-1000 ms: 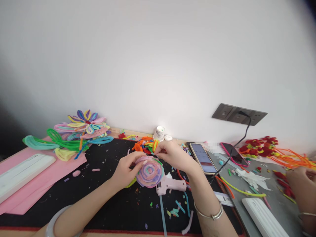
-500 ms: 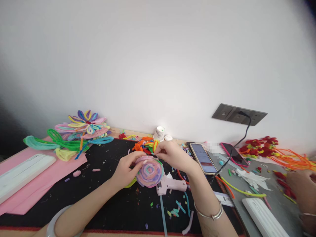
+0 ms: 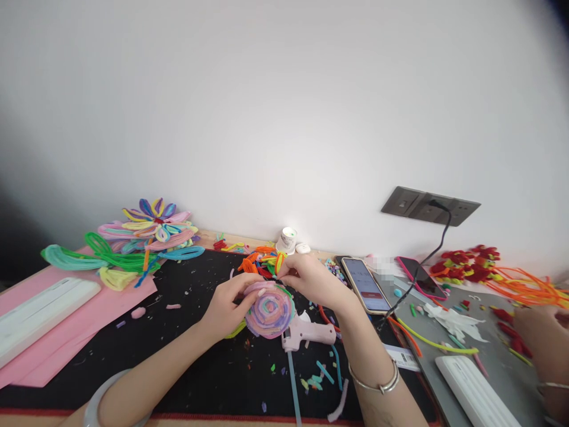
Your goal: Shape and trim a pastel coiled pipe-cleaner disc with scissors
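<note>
A round spiral disc of pastel pipe cleaners (image 3: 270,311) hangs over the black mat, pinched at its upper left edge by my left hand (image 3: 229,307). My right hand (image 3: 306,277) is closed at the disc's upper edge; its thumb and fingertips pinch together, and what lies between them is too small to make out. Just behind these fingers is a pile of orange, yellow and green pipe cleaners (image 3: 258,262). A pale pink glue gun (image 3: 311,333) lies to the right of the disc, with a bluish glue stick (image 3: 293,379) extending from it toward me.
Pipe-cleaner flowers (image 3: 155,222) and pink paper (image 3: 111,323) are at the left. A phone (image 3: 364,284) and a black cord (image 3: 427,261) lie right of my right arm. Another person's hand (image 3: 540,332) is at the far right, near red pieces. Scraps dot the mat.
My hands and the disc stay almost still. The other person's hand at the far right has shifted slightly.
</note>
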The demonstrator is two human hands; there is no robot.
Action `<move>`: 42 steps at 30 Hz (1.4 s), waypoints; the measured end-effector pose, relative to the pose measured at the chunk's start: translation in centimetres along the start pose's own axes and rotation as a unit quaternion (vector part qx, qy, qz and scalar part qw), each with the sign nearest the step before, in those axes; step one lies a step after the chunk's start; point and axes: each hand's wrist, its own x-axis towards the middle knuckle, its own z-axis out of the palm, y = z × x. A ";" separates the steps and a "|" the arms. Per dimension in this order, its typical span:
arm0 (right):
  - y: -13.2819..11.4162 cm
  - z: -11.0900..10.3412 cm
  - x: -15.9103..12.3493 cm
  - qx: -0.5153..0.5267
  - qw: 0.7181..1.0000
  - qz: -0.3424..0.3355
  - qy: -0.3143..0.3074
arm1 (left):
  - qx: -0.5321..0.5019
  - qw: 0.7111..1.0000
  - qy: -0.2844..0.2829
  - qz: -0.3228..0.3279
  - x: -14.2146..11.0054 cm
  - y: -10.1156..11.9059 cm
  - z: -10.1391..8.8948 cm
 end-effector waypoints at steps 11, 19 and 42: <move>0.1 0.1 0.0 -0.001 1.000 0.009 -0.004 | 0.001 1.000 0.002 0.005 0.0 0.0 0.0; 0.1 0.0 0.0 -0.005 1.000 0.003 -0.006 | 0.011 1.000 -0.001 0.005 -0.2 -0.3 -0.1; -0.4 -0.2 -0.1 -0.022 0.999 0.014 -0.019 | 0.023 1.000 -0.005 0.000 0.0 0.0 0.0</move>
